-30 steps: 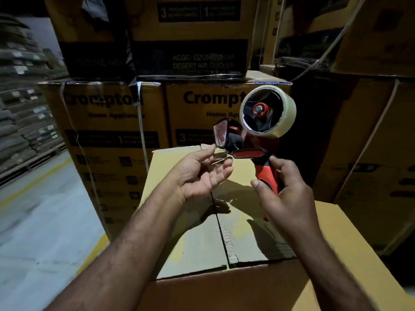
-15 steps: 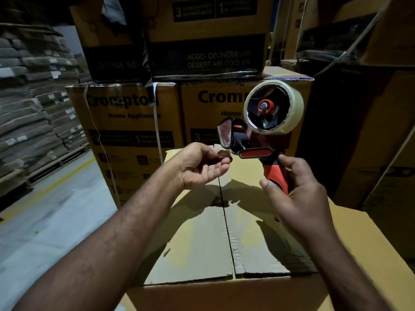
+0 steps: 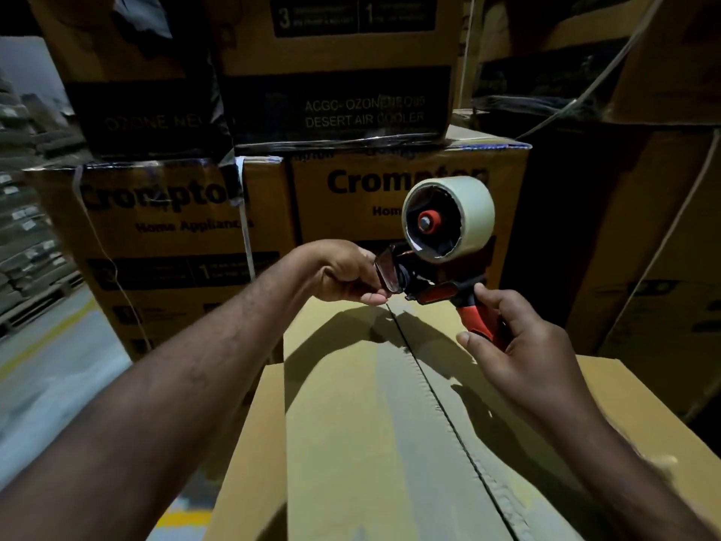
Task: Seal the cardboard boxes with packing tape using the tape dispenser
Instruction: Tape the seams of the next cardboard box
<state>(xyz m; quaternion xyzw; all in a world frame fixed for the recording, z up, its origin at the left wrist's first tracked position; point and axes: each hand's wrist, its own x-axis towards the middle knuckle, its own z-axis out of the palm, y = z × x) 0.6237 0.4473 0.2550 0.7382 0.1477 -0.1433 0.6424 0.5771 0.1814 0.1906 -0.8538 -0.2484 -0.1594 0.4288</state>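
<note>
A red and black tape dispenser (image 3: 437, 283) carrying a pale roll of packing tape (image 3: 448, 218) is held above the far end of a cardboard box (image 3: 351, 443). My right hand (image 3: 519, 357) grips its red handle. My left hand (image 3: 343, 275) is curled at the dispenser's front plate, its fingertips pinching at the tape end there; the tape end itself is too small to make out. The box's two top flaps meet in a seam (image 3: 441, 404) that runs away from me, bare of tape.
Stacked printed appliance cartons (image 3: 175, 236) form a wall right behind the box, with more cartons (image 3: 643, 247) on the right. A grey floor aisle with a yellow line (image 3: 50, 337) lies on the left, beside piled sacks (image 3: 27, 236).
My left hand went from open under the dispenser's front to curled and pinching at it. Both hands and the dispenser have shifted toward the far end of the box.
</note>
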